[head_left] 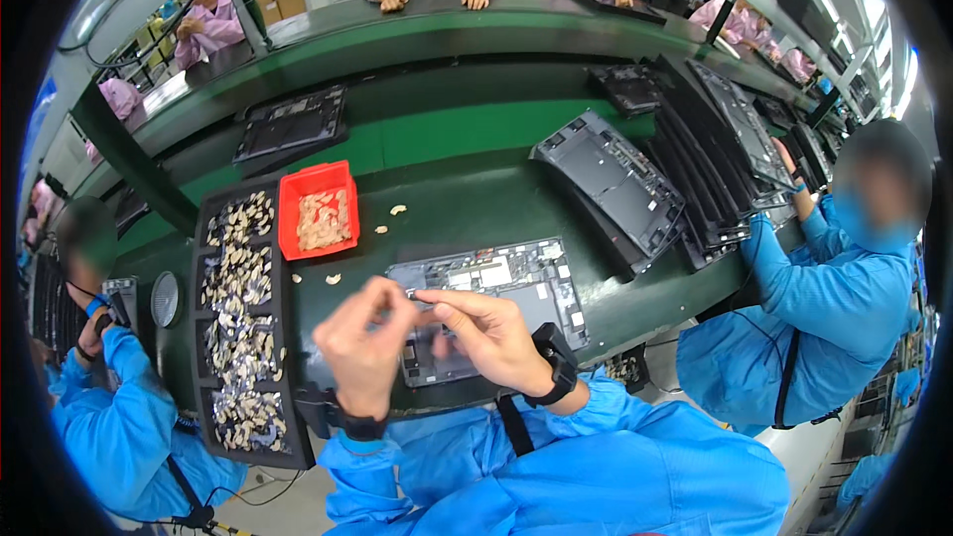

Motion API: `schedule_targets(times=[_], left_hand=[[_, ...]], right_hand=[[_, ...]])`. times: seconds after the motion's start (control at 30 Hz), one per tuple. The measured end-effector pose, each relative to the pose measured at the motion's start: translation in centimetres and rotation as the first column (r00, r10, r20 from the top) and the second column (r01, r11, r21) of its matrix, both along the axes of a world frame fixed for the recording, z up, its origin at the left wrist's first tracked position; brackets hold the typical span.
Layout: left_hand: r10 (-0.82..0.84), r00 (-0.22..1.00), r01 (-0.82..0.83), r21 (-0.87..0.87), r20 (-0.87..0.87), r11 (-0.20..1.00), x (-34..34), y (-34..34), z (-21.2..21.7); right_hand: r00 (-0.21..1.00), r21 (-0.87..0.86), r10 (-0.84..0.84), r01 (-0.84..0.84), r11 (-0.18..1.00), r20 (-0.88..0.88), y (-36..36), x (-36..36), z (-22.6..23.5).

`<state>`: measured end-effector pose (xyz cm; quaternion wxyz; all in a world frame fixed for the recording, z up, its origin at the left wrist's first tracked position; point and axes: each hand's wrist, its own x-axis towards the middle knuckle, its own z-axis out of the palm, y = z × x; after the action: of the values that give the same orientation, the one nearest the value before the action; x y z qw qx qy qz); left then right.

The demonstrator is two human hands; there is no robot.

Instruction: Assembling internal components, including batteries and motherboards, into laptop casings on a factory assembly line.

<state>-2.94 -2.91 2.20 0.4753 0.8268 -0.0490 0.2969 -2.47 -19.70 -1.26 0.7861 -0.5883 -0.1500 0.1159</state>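
Observation:
Over an opened laptop base (541, 303) on the green bench, my two hands come together with their fingertips almost touching. My left hand (365, 342) is closed in a pinch, thumb against fingers. My right hand (486, 337) pinches too, its thumb and forefinger pointing at the left fingertips. Between them is a tiny piece, too small to name. The laptop base shows its circuit board along the far side and dark flat panels nearer me; my hands hide part of its left half.
At left stands a black compartment tray (288, 337) of small pale pieces, beside a red bin (288, 223) holding more. Loose pale pieces (398, 209) lie nearby. Stacked laptop bases (611, 184) stand at right. Co-workers in blue sit on both sides (824, 308).

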Motion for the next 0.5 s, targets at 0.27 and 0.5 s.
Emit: schedule_targets(times=[0.27, 0.5], left_hand=[[0.127, 0.962, -0.181, 0.215, 0.242, 0.96, 5.3, 2.4, 0.4], [-0.191, 0.971, 0.136, 0.319, 0.145, 0.938, 1.2, -1.8, -1.4]], right_hand=[[0.985, -0.186, -0.14, 0.158, 0.97, 0.103, -2.3, 3.4, -0.3], [0.972, -0.242, -0.075, 0.13, 0.961, 0.224, -2.1, 2.5, 0.0]])
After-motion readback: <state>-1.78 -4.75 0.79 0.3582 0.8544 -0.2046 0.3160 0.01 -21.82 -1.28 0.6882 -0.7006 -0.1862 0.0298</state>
